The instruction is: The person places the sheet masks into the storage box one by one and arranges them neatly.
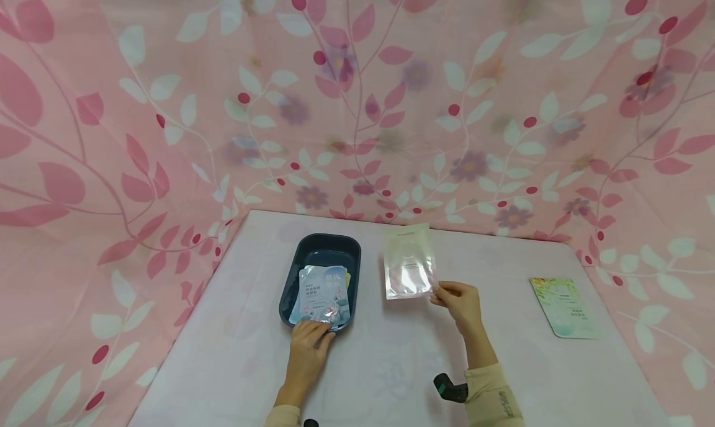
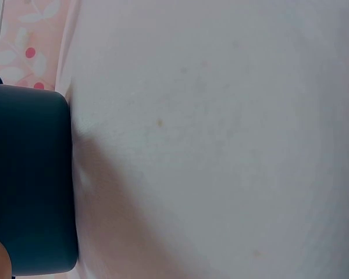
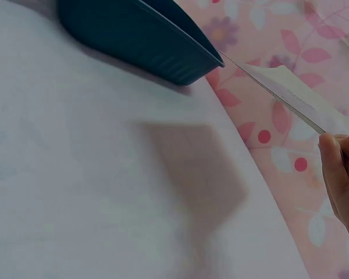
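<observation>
I'm mid-carry: my right hand (image 1: 459, 303) pinches the silver packet (image 1: 408, 262) by its corner above the table, beside the tray (image 1: 290, 277) (left hand (image 1: 310, 342) curled over its near rim and the packets (image 1: 324, 293) inside), so I judge lowering it in comes next.

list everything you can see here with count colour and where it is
silver sachet: 1, silvery white, lifted off the table centre, pinched at its lower right corner
tray: 1, dark blue, centre-left of table
sachets in tray: at least 2, pale blue on top, a yellow edge beneath
green sachet: 1, green and white, flat at table's right
table: 1, white cover
backdrop cloth: 1, pink with leaf print, behind and at both sides
left hand: 1, on tray's near end
right hand: 1, pinching silver sachet
</observation>
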